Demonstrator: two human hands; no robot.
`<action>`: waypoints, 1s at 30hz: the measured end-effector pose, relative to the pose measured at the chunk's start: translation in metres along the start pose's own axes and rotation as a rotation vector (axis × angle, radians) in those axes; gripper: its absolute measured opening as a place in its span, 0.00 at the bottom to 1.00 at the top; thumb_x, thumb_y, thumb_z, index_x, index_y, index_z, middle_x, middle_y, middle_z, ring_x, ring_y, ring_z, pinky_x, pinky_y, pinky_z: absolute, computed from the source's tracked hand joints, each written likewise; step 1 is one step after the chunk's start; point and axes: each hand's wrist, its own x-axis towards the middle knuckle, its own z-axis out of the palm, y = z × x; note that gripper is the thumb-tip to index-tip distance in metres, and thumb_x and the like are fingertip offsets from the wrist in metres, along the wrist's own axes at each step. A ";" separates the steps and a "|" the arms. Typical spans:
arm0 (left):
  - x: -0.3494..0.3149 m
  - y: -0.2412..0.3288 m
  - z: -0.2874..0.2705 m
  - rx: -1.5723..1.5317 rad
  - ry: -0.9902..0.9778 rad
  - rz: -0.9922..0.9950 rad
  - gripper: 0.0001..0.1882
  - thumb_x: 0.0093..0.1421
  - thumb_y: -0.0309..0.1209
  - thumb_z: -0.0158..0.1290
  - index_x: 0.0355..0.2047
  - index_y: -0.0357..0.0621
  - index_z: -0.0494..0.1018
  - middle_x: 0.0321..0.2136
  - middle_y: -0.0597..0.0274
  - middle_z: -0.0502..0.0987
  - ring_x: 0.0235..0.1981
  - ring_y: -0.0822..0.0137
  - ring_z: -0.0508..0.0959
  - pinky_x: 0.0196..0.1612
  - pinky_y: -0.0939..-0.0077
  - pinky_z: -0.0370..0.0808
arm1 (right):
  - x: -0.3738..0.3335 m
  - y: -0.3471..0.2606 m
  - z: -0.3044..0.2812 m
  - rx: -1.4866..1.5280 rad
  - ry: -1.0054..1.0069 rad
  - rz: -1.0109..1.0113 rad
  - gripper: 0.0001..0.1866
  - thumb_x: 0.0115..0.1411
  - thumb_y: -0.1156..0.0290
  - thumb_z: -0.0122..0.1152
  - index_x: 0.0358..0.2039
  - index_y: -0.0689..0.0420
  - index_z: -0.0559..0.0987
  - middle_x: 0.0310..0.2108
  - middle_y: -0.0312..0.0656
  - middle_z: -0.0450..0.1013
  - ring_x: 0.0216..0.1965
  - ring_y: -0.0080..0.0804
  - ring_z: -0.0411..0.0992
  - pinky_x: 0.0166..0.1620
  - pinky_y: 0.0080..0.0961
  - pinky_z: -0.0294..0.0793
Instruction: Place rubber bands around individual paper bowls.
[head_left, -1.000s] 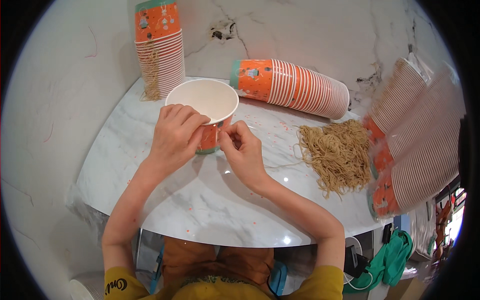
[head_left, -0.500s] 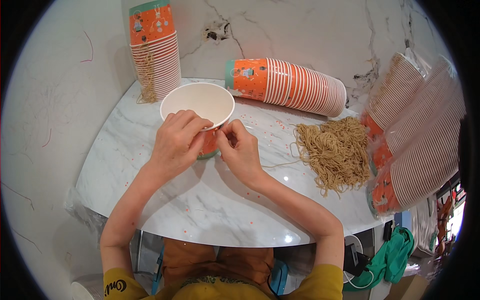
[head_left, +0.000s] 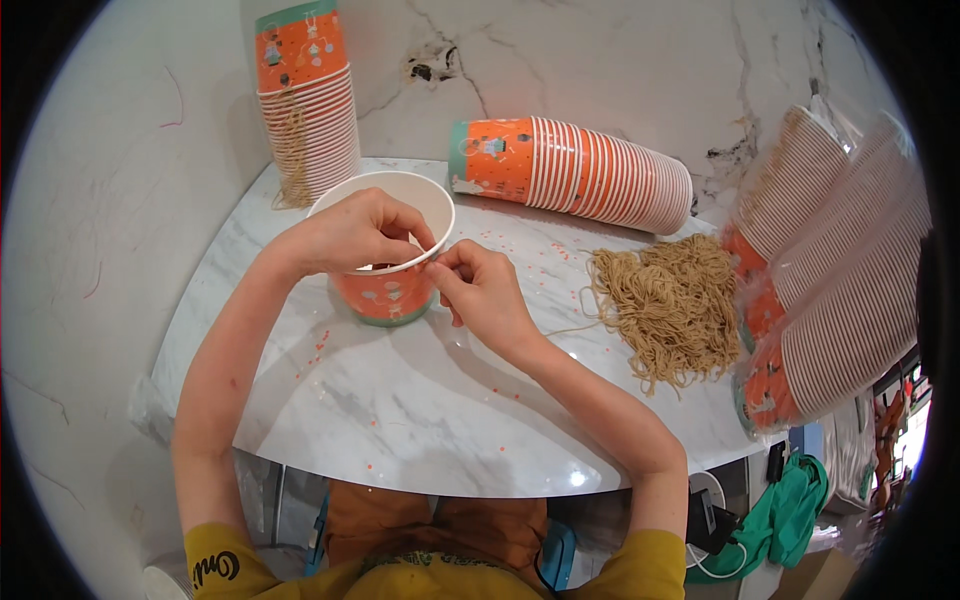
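A paper bucket (head_left: pixel 385 297), orange with a green base band and white inside, stands on the marble-patterned table. My left hand (head_left: pixel 355 232) reaches over its rim, thumb and fingers bent together inside; whatever they pinch is hidden. Outside the wall, just under the rim on the right, my right hand (head_left: pixel 478 285) is closed in a pinch. A tan string (head_left: pixel 570 329) runs from the string pile (head_left: pixel 668 310) and vanishes beneath my right wrist; its end seems to be between those fingertips, though too small to see clearly.
A tall upside-down stack of matching buckets (head_left: pixel 308 120) stands back left, strings draped over it. Another stack (head_left: pixel 570 170) lies along the wall. Plastic-wrapped stacks (head_left: pixel 850 270) lean at the right. Small orange paper dots (head_left: pixel 318 348) are scattered about. A green cloth (head_left: pixel 790 515) hangs below right.
My left hand has gone from the near outer rim to over the rim, fingers inside. The bucket has shifted slightly left and turned. My right hand stays close to the rim.
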 end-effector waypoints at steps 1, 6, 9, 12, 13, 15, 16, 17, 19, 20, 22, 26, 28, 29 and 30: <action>0.001 0.000 -0.002 0.016 -0.051 -0.020 0.10 0.59 0.29 0.58 0.38 0.37 0.83 0.24 0.68 0.79 0.27 0.77 0.74 0.32 0.76 0.72 | 0.000 -0.002 0.000 0.037 -0.019 0.027 0.09 0.64 0.71 0.61 0.33 0.66 0.78 0.20 0.42 0.76 0.19 0.25 0.72 0.23 0.29 0.71; 0.005 -0.008 -0.004 0.005 -0.091 -0.013 0.07 0.60 0.29 0.59 0.33 0.36 0.81 0.21 0.69 0.76 0.25 0.78 0.72 0.30 0.79 0.69 | 0.001 -0.006 -0.002 0.103 -0.097 0.088 0.10 0.67 0.70 0.62 0.33 0.64 0.77 0.21 0.35 0.73 0.19 0.17 0.67 0.19 0.19 0.67; 0.005 -0.010 -0.004 -0.011 -0.107 0.015 0.07 0.60 0.29 0.58 0.31 0.37 0.80 0.21 0.70 0.75 0.24 0.79 0.71 0.30 0.79 0.69 | 0.000 -0.005 0.000 0.127 -0.067 0.072 0.10 0.65 0.71 0.61 0.32 0.65 0.78 0.19 0.36 0.73 0.17 0.19 0.68 0.18 0.23 0.67; 0.005 -0.012 -0.005 -0.022 -0.124 0.043 0.06 0.60 0.28 0.57 0.31 0.37 0.79 0.22 0.71 0.75 0.25 0.79 0.71 0.31 0.79 0.69 | 0.000 -0.006 0.001 0.161 -0.077 0.086 0.09 0.65 0.71 0.61 0.32 0.65 0.78 0.19 0.35 0.73 0.17 0.18 0.67 0.17 0.23 0.67; 0.005 -0.012 -0.005 -0.034 -0.136 0.051 0.06 0.60 0.28 0.56 0.30 0.38 0.78 0.22 0.71 0.75 0.26 0.79 0.71 0.31 0.78 0.69 | -0.001 -0.009 0.000 0.163 -0.104 0.111 0.10 0.66 0.70 0.62 0.33 0.64 0.78 0.21 0.35 0.73 0.19 0.17 0.68 0.19 0.20 0.67; 0.005 -0.015 -0.006 -0.014 -0.125 0.051 0.06 0.59 0.28 0.56 0.30 0.38 0.77 0.22 0.71 0.74 0.26 0.78 0.71 0.31 0.77 0.69 | -0.002 -0.011 0.000 0.164 -0.133 0.136 0.10 0.68 0.69 0.63 0.35 0.63 0.77 0.23 0.34 0.74 0.22 0.16 0.69 0.21 0.18 0.68; 0.005 -0.015 -0.006 0.005 -0.117 0.053 0.05 0.58 0.28 0.55 0.29 0.38 0.76 0.23 0.71 0.74 0.27 0.77 0.71 0.32 0.77 0.69 | -0.003 -0.009 0.001 0.175 -0.129 0.121 0.10 0.68 0.68 0.62 0.36 0.64 0.78 0.24 0.35 0.75 0.22 0.17 0.70 0.23 0.18 0.70; 0.005 -0.015 -0.006 0.006 -0.116 0.053 0.05 0.58 0.28 0.55 0.29 0.38 0.76 0.23 0.71 0.74 0.27 0.77 0.71 0.32 0.77 0.69 | -0.003 -0.008 0.001 0.186 -0.126 0.107 0.11 0.68 0.68 0.62 0.38 0.65 0.78 0.26 0.36 0.75 0.23 0.18 0.70 0.25 0.19 0.72; 0.004 -0.016 -0.008 0.081 -0.015 0.063 0.06 0.57 0.28 0.54 0.29 0.37 0.75 0.23 0.68 0.74 0.27 0.75 0.71 0.33 0.75 0.69 | -0.001 -0.004 0.002 0.201 -0.140 0.102 0.11 0.69 0.68 0.59 0.40 0.66 0.78 0.27 0.38 0.76 0.24 0.20 0.73 0.27 0.21 0.74; 0.004 -0.019 -0.010 0.082 -0.013 0.061 0.06 0.57 0.28 0.54 0.29 0.37 0.75 0.23 0.68 0.74 0.27 0.75 0.71 0.33 0.75 0.69 | 0.000 -0.002 0.002 0.216 -0.154 0.098 0.12 0.70 0.69 0.56 0.42 0.67 0.78 0.28 0.40 0.77 0.25 0.23 0.75 0.30 0.22 0.76; 0.002 -0.025 -0.014 0.142 0.139 0.037 0.05 0.56 0.27 0.54 0.29 0.36 0.74 0.23 0.65 0.74 0.28 0.73 0.71 0.34 0.75 0.70 | 0.002 -0.001 -0.001 0.243 -0.177 0.146 0.12 0.70 0.70 0.53 0.44 0.68 0.77 0.28 0.43 0.78 0.26 0.26 0.77 0.31 0.24 0.77; -0.015 -0.024 -0.015 0.168 0.311 0.104 0.06 0.56 0.27 0.54 0.31 0.36 0.73 0.27 0.60 0.74 0.30 0.69 0.74 0.36 0.71 0.72 | 0.008 0.011 -0.006 0.172 -0.222 0.294 0.15 0.70 0.74 0.46 0.48 0.70 0.77 0.31 0.47 0.79 0.28 0.32 0.80 0.33 0.27 0.80; -0.025 -0.021 -0.008 0.184 0.360 0.158 0.06 0.56 0.26 0.54 0.31 0.36 0.73 0.29 0.59 0.75 0.31 0.66 0.75 0.37 0.70 0.73 | 0.011 0.018 -0.008 0.126 -0.212 0.292 0.14 0.70 0.74 0.47 0.48 0.70 0.77 0.32 0.48 0.79 0.28 0.31 0.80 0.34 0.26 0.81; -0.031 -0.019 -0.003 0.199 0.411 0.212 0.06 0.56 0.26 0.54 0.31 0.36 0.73 0.31 0.58 0.75 0.33 0.64 0.76 0.38 0.69 0.73 | 0.012 0.020 -0.009 0.080 -0.204 0.290 0.14 0.70 0.74 0.49 0.48 0.70 0.77 0.32 0.48 0.79 0.28 0.31 0.80 0.35 0.26 0.81; -0.037 -0.015 0.002 0.197 0.409 0.213 0.06 0.56 0.26 0.54 0.31 0.36 0.73 0.31 0.58 0.75 0.33 0.64 0.76 0.38 0.69 0.73 | 0.011 0.021 -0.010 0.079 -0.203 0.292 0.14 0.70 0.74 0.49 0.48 0.70 0.77 0.32 0.48 0.79 0.28 0.31 0.80 0.35 0.26 0.81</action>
